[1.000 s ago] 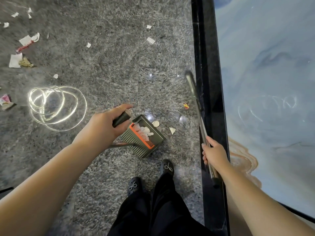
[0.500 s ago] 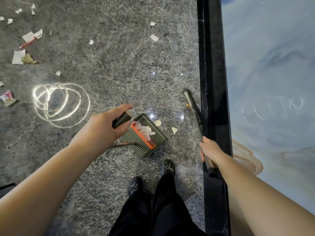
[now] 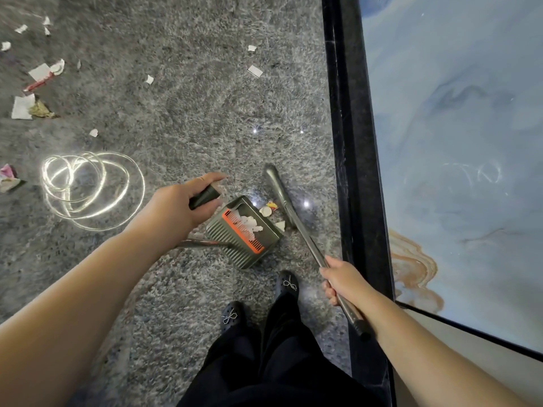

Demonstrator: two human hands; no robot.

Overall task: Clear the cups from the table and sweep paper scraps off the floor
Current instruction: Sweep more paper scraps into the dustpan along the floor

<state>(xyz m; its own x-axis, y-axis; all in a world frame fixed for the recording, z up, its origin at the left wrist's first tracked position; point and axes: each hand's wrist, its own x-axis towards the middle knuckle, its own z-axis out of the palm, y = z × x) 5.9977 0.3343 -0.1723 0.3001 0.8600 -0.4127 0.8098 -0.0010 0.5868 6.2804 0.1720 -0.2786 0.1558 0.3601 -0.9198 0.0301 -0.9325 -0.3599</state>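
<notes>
My left hand (image 3: 173, 210) grips the black top of the dustpan handle (image 3: 204, 196). The grey dustpan (image 3: 245, 233) with an orange comb strip stands on the grey stone floor and holds several white paper scraps. My right hand (image 3: 340, 279) grips the metal broom handle (image 3: 311, 245). The broom head (image 3: 277, 192) is on the floor right beside the pan's mouth. A round white scrap (image 3: 266, 211), a red-yellow scrap (image 3: 272, 205) and a white triangular scrap (image 3: 280, 225) lie between broom and pan.
More paper scraps (image 3: 255, 71) lie further out, with a cluster of litter (image 3: 29, 107) at the far left. A black border strip (image 3: 352, 142) and a blue marbled floor panel (image 3: 455, 142) run along the right. My two black shoes (image 3: 288, 284) stand just behind the pan.
The broom head has swept leftward from the black border toward the dustpan, pushing the red-yellow scrap up to the pan's mouth. My left hand and the dustpan stayed in place.
</notes>
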